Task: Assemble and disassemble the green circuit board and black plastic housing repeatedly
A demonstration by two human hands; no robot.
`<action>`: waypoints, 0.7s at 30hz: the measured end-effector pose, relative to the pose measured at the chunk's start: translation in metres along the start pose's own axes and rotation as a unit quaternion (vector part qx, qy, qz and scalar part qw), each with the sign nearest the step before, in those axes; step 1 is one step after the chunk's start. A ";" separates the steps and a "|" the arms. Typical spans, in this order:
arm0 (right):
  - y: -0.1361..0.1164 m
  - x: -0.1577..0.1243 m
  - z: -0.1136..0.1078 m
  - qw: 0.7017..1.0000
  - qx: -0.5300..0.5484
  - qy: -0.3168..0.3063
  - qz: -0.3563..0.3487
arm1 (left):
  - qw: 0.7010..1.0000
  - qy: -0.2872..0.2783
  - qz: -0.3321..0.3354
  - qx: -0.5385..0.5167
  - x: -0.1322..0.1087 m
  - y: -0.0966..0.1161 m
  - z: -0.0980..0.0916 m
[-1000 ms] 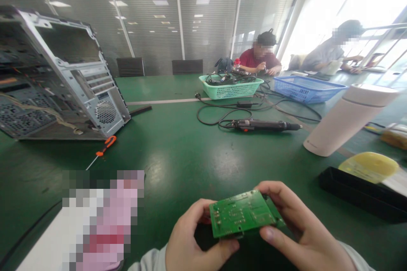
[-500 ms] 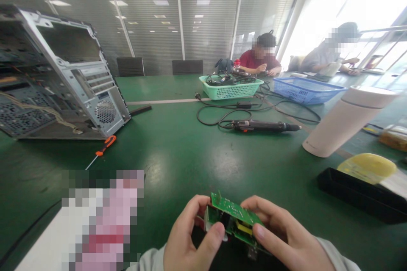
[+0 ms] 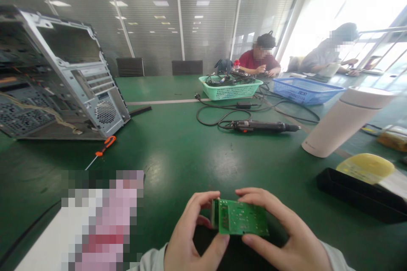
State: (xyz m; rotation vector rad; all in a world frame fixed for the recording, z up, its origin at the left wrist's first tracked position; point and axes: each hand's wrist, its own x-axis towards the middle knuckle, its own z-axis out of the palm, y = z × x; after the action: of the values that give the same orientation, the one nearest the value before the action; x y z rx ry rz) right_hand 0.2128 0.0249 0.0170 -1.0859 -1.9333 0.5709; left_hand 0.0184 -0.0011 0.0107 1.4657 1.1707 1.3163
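Low in the middle of the view I hold a small green circuit board [image 3: 240, 217] just above the green table [image 3: 178, 152]. My left hand [image 3: 190, 237] pinches its left edge with fingers and thumb. My right hand [image 3: 280, 237] grips its right side, fingers curled over the top and thumb under the lower edge. The board's flat solder side faces me, standing nearly upright.
An open computer case [image 3: 60, 76] lies at the far left with an orange-handled screwdriver [image 3: 103, 148] beside it. An electric screwdriver [image 3: 263, 126] with its cable, green basket [image 3: 230, 87], blue basket [image 3: 305, 89], white flask [image 3: 346, 120] and black tray [image 3: 359, 194] sit ahead and right. Two people sit at the far end.
I turned the board in both hands: from solder side up, through a tilt showing its components, to solder side facing me and more upright. Both hands stayed on it.
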 end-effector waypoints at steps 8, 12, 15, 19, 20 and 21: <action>0.007 0.001 -0.009 0.965 -0.200 0.077 -0.149 | 0.999 -0.014 0.004 0.043 -0.003 -0.022 -0.004; 0.022 -0.001 -0.020 0.975 -0.185 0.074 -0.102 | 0.997 -0.015 0.017 0.070 -0.002 -0.019 -0.006; 0.037 0.001 -0.039 0.976 -0.184 0.099 -0.058 | 0.996 -0.020 0.014 0.083 0.000 -0.014 -0.007; 0.065 0.003 -0.086 0.950 -0.267 0.161 -0.012 | 0.994 -0.033 0.027 0.097 0.002 -0.009 -0.007; 0.075 0.002 -0.100 0.939 -0.292 0.180 -0.007 | 0.995 -0.028 0.031 0.096 0.002 -0.008 -0.007; 0.086 -0.001 -0.114 0.927 -0.318 0.197 0.018 | 0.995 -0.022 0.035 0.092 0.002 -0.008 -0.007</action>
State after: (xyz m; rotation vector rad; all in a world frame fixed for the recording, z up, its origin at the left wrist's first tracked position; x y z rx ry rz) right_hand 0.3485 0.0681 0.0195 -1.4982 -1.7670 -0.2824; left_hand 0.0109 0.0030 0.0045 1.6732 1.2497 1.2417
